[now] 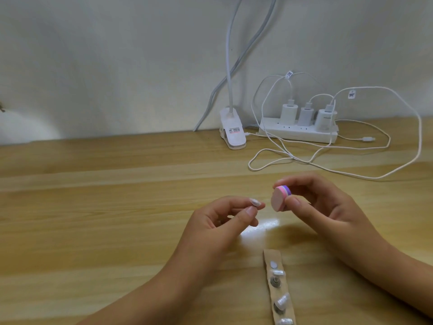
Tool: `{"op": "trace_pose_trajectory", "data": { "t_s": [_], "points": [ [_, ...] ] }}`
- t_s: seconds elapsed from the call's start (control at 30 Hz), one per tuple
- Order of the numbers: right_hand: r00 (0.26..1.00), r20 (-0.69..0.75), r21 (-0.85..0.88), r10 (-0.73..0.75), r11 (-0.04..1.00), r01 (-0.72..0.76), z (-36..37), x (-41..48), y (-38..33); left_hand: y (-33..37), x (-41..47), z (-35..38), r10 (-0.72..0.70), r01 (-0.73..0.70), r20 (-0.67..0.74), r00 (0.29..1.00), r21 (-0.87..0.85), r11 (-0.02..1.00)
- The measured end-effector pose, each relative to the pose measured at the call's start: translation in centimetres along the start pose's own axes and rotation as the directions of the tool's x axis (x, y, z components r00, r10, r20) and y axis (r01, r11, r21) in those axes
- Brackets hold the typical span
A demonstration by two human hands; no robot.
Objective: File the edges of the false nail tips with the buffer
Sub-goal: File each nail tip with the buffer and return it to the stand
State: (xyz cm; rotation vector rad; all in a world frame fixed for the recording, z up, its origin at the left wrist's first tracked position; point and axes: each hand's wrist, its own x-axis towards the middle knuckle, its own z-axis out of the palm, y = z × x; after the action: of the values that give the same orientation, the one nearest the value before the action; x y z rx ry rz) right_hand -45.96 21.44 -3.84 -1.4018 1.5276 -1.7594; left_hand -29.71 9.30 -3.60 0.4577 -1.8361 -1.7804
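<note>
While the left hand (218, 221) pinches a single clear nail tip (255, 202) between thumb and forefinger, the right hand (328, 207) grips the buffer (280, 198), a small pink block with pink and purple bands along its edge, between thumb and curled fingers. Both are held above the wooden table (93, 195), just beyond the far end of the cardboard strip (273, 254). The tip and the buffer are close but not touching. The cardboard strip lies between the two forearms and carries more clear nail tips (281, 301) in a row on small mounts. Well beyond the strip, against the wall, sits a white power strip (300, 134) with three white chargers (289, 112) plugged in. Their white cables (398, 160) loop across the table between the power strip and the hands, the nearest loop lying just beyond the right hand. Beyond the strip and to its left stands a white clip lamp base (233, 132) with a printed label (234, 130), its writing too small to read. Two cables bear paper tags (351, 94), likewise illegible.
</note>
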Motion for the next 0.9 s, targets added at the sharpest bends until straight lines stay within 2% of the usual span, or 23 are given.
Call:
{"op": "trace_pose_trajectory", "data": {
  "t_s": [0.27, 0.53, 0.67, 0.77, 0.9],
  "points": [
    [0.998, 0.041, 0.028, -0.041, 0.999, 0.039, 0.13, -0.47, 0.00, -0.21, 0.07, -0.07, -0.021, 0.020, 0.040, 0.999, 0.025, 0.999],
    [0.993, 0.100, -0.149, -0.060, 0.986, 0.075, 0.00, -0.57, 0.36, -0.75, 0.15, 0.01, -0.019, 0.017, 0.022, 1.000, 0.092, 0.996],
    [0.990, 0.143, -0.088, -0.016, 0.996, 0.028, 0.11, -0.42, 0.34, -0.56, 0.09, -0.07, 0.001, -0.004, 0.032, 0.999, 0.088, 0.996],
    [0.992, 0.117, -0.096, -0.049, 0.993, 0.061, 0.01, -0.44, 0.27, -0.65, 0.15, -0.10, -0.017, 0.015, 0.014, 1.000, 0.107, 0.994],
    [0.991, 0.135, -0.051, -0.019, 0.998, 0.026, -0.01, -0.48, 0.02, -0.82, 0.16, 0.00, -0.028, 0.028, 0.008, 1.000, 0.093, 0.995]
  ]
}}
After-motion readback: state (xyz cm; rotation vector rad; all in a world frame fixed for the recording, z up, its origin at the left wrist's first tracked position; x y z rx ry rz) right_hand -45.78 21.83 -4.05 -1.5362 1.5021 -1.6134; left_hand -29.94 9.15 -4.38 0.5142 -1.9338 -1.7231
